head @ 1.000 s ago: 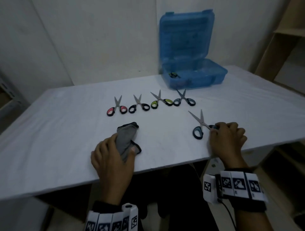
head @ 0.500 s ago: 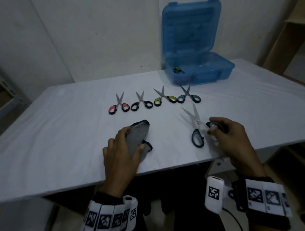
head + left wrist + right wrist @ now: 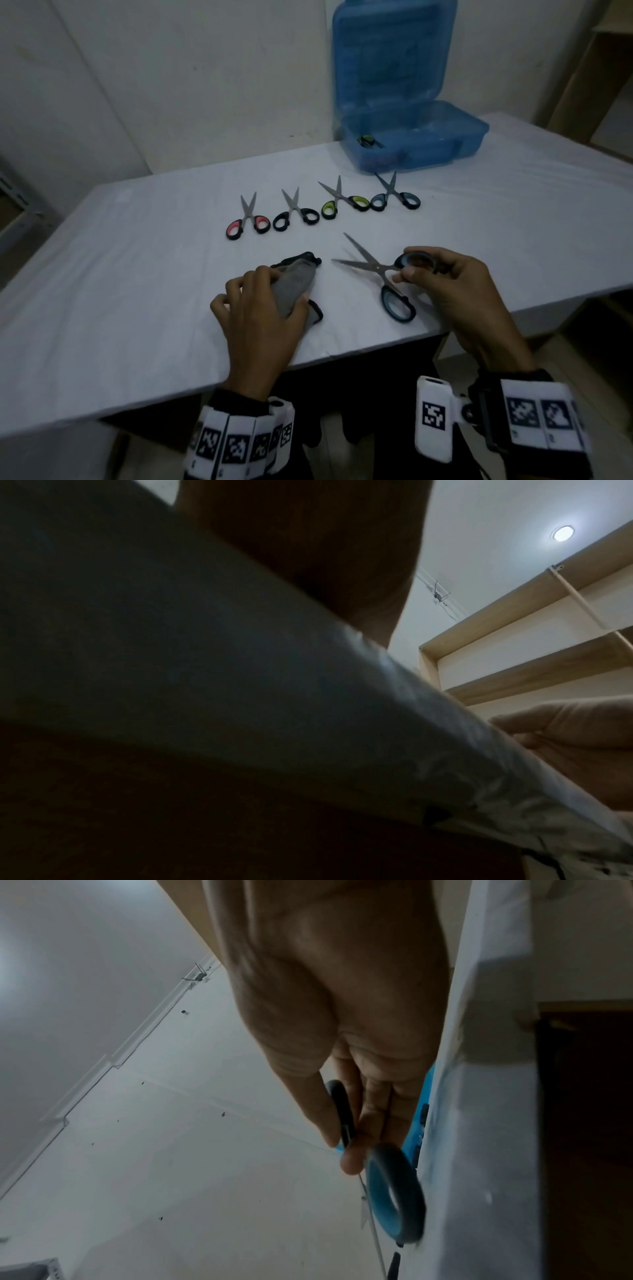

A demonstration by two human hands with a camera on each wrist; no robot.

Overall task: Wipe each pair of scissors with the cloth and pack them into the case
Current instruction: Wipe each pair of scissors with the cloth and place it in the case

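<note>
White cloth covers the table (image 3: pixel 102 308) we work at, with a pale wall behind. Going from the left, four pairs wait in a row: the red-handled scissors (image 3: pixel 248 219), the black-handled scissors (image 3: pixel 296 214), the green-handled scissors (image 3: pixel 344 202) and the grey-blue scissors (image 3: pixel 394 197), all apparently unwiped. Nearer us, our left hand (image 3: pixel 260 318) curls around the grey cloth (image 3: pixel 294 287), which rests on the table. Next, our right hand (image 3: pixel 455 294) pinches one handle ring of the blue-handled scissors (image 3: pixel 380 270), blades spread wide toward the cloth. Far right at the back, the blue case (image 3: pixel 411 137) stands open; something small and dark lies inside, perhaps one pair already packed. We judge most of the job remains.
</note>
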